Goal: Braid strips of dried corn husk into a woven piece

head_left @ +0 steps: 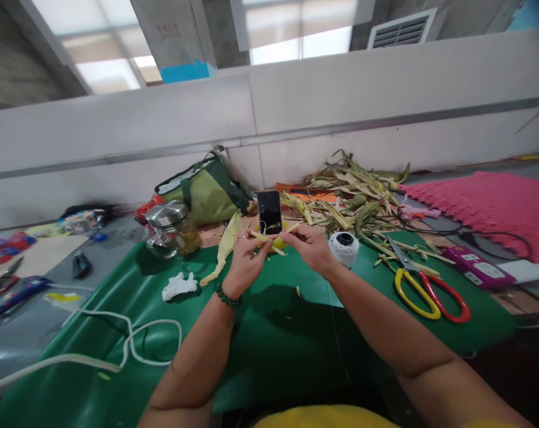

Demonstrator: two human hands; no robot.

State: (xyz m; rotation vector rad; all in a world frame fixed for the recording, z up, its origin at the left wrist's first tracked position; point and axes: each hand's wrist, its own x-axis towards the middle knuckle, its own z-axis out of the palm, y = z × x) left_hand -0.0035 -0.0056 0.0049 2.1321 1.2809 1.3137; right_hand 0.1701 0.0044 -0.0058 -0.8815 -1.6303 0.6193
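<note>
My left hand [248, 261], with a green bead bracelet [227, 297] at the wrist, is closed with its fingertips on a pale yellow-green corn husk strip [277, 242]. Opposite it, my right hand [313, 246] pinches the same husk piece from the other side. Both hands are raised over the green mat [269, 321], just in front of an upright black phone [269, 208]. To the left of my left hand lies a long peeled corn husk [227, 245]. Beside my right hand stands a white spool of thread [343, 248].
Red-and-yellow-handled scissors [423, 291] lie at right, below a heap of dried husks [354, 190]. A glass jar [169, 229], a green bag [202, 190] and crumpled white tissue [179, 286] are at left. A white cord [86, 359] loops across the mat; a purple box [477, 267] sits far right.
</note>
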